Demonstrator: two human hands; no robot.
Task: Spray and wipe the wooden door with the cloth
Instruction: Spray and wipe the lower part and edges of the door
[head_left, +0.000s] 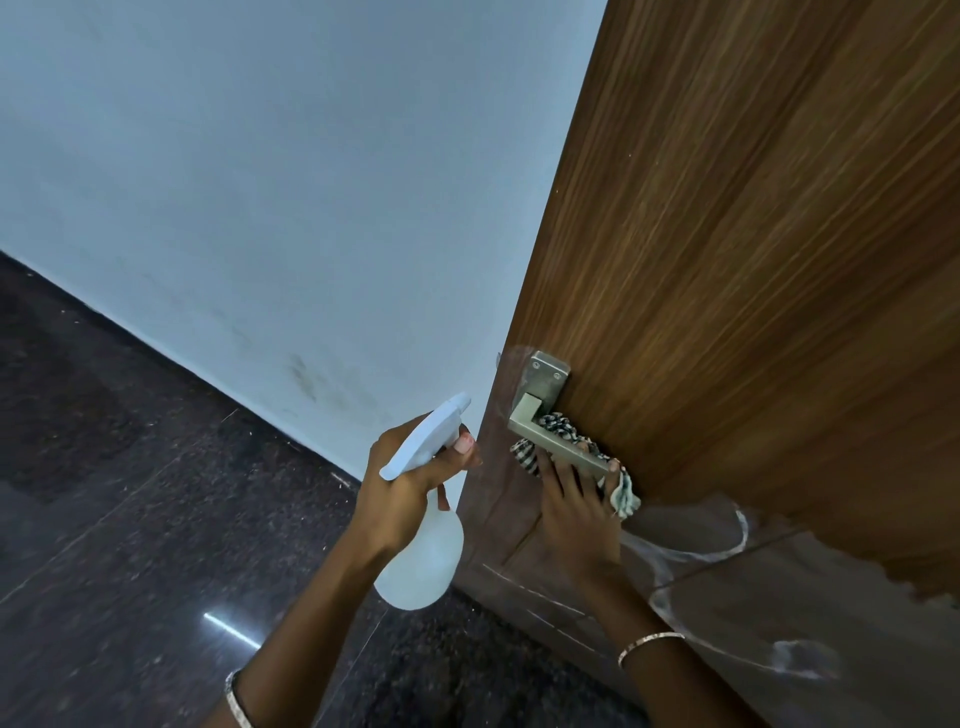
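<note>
The wooden door (753, 234) fills the right side, its brown grain running upward. A silver lever handle (545, 415) is mounted near its left edge. My right hand (576, 499) holds a black-and-white checked cloth (556, 427) bunched against the door behind and under the lever, fingers curled over the cloth and the handle. My left hand (410, 478) grips a white spray bottle (423, 556) by its neck, the nozzle aimed toward the door edge beside the handle. The door below the handle looks wet, with pale streaks.
A pale blue-grey wall (260, 182) stands to the left of the door. Dark speckled stone floor (130, 493) lies below it. A bangle sits on each wrist.
</note>
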